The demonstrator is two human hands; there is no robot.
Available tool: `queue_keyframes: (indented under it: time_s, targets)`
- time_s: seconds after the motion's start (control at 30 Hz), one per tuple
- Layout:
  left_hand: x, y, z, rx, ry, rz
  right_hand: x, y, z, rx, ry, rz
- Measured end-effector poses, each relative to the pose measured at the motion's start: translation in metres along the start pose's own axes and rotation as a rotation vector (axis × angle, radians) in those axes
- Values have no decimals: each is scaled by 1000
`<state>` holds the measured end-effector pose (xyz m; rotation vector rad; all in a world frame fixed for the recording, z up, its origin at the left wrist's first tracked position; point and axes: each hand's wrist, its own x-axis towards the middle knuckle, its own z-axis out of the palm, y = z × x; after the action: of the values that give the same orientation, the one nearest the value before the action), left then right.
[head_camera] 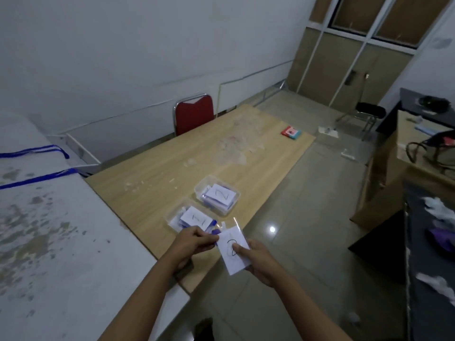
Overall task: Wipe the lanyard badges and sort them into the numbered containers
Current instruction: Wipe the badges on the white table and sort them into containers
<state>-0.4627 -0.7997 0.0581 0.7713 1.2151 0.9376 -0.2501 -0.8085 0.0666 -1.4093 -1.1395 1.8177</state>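
A white badge in a clear sleeve, marked with a handwritten 2, is held above the near edge of the wooden table. My right hand grips it from the right, thumb on its face. My left hand pinches its left edge, where a bit of blue lanyard shows. Two clear plastic containers sit just beyond: the nearer one holds badges with a card marked 1 on top, the farther one holds badges with a card marked 2.
A stained white table on the left carries two blue lanyards. A red chair stands behind the wooden table, and a small red packet lies at its far right corner. Desks with bags and cloths line the right side.
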Motion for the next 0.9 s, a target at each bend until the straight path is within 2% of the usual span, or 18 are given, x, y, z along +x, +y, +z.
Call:
queue_keyframes:
  time_s: [0.13, 0.23, 0.4, 0.47, 0.57, 0.7, 0.8, 0.9]
  targets:
    - [57, 22, 2, 24, 50, -48, 62, -30, -22, -55, -22, -7]
    - [93, 34, 9, -77, 58, -86, 104, -49, -35, -83, -19, 4]
    - [137, 40, 29, -222, 187, -116, 168, -68, -55, -140, -50, 51]
    - [153, 39, 37, -254, 264, -113, 194, -75, -61, -160, -73, 66]
    - [178, 39, 47, -272, 468, -117, 227, -86, -68, -172, -159, 116]
    - [211, 42, 51, -133, 689, -143, 270, -94, -75, -231, -237, 222]
    - [233, 37, 47, 4, 763, -158, 302, -100, -80, -253, -311, 303]
    - [247, 30, 44, 48, 837, -221, 323, -103, -88, -407, -422, 263]
